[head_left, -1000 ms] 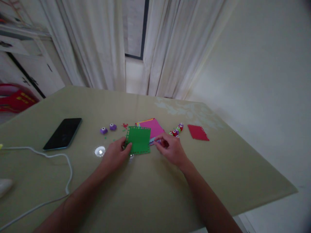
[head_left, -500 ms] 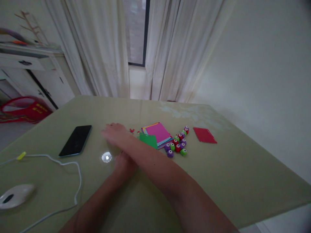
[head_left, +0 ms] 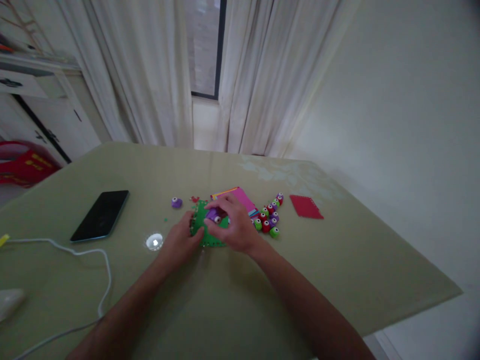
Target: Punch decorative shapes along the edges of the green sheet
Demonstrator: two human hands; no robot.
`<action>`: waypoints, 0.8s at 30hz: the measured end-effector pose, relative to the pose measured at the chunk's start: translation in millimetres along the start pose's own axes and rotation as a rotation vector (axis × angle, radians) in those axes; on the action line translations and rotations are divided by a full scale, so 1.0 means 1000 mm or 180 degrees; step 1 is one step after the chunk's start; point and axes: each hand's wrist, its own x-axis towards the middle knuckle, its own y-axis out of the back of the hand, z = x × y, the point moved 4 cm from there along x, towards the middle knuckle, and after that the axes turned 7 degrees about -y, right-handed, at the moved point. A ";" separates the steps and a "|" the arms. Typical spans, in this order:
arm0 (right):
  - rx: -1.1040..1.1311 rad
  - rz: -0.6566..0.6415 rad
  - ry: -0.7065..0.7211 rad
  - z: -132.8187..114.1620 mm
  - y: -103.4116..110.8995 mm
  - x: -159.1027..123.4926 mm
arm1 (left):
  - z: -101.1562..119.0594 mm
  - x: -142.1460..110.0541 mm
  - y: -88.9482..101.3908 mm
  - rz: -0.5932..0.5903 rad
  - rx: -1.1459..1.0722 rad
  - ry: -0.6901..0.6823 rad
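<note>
A green paper sheet with a punched edge (head_left: 199, 223) lies on the olive table (head_left: 240, 295). My left hand (head_left: 179, 243) presses on its left edge, fingers curled. My right hand (head_left: 230, 225) is closed around a small purple punch (head_left: 214, 215) held over the green sheet. One more purple punch (head_left: 176, 202) stands alone to the left. A stack of coloured paper with a pink top sheet (head_left: 240, 196) lies just behind my right hand.
Several small red, green and purple punches (head_left: 269, 218) cluster right of my hands. A red punched sheet (head_left: 305, 206) lies further right. A black phone (head_left: 100, 215), a white cable (head_left: 90, 260) and a small round white disc (head_left: 154, 242) are on the left.
My right hand reached across to the left, took a purple punch and came back over the green sheet. Only one purple punch stays on the left. My left hand stays on the sheet.
</note>
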 end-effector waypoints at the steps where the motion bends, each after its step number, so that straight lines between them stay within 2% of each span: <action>1: 0.0104 0.0124 -0.0247 0.016 0.012 -0.014 | 0.000 -0.001 0.001 0.0036 -0.0012 -0.0033; 4: 0.0207 0.0558 -0.0757 0.054 0.036 -0.045 | 0.004 -0.004 0.001 0.0106 0.0323 -0.0251; 6: 0.0290 0.0787 -0.0807 0.064 0.041 -0.056 | 0.008 -0.005 0.001 0.0056 0.0578 -0.0316; 8: 0.0430 0.0813 -0.0724 0.064 0.039 -0.062 | 0.010 -0.004 0.002 -0.0076 0.0664 -0.0316; 10: 0.0528 0.0590 -0.0675 0.059 0.032 -0.065 | 0.009 -0.003 0.004 -0.0166 0.0671 -0.0263; 12: 0.0443 0.0196 -0.0669 0.053 0.023 -0.068 | 0.006 -0.001 0.008 -0.0200 0.0680 -0.0206; 16: -0.0221 -0.0510 -0.0644 0.046 0.003 -0.074 | -0.003 0.002 0.018 -0.0204 0.0612 -0.0279; 20: -0.0690 -0.0739 -0.0786 0.050 -0.007 -0.077 | -0.010 0.004 0.026 -0.0287 0.0510 -0.0222; 24: -0.0580 -0.0954 -0.0688 0.050 0.000 -0.078 | -0.018 0.005 0.036 -0.0160 0.0415 0.0005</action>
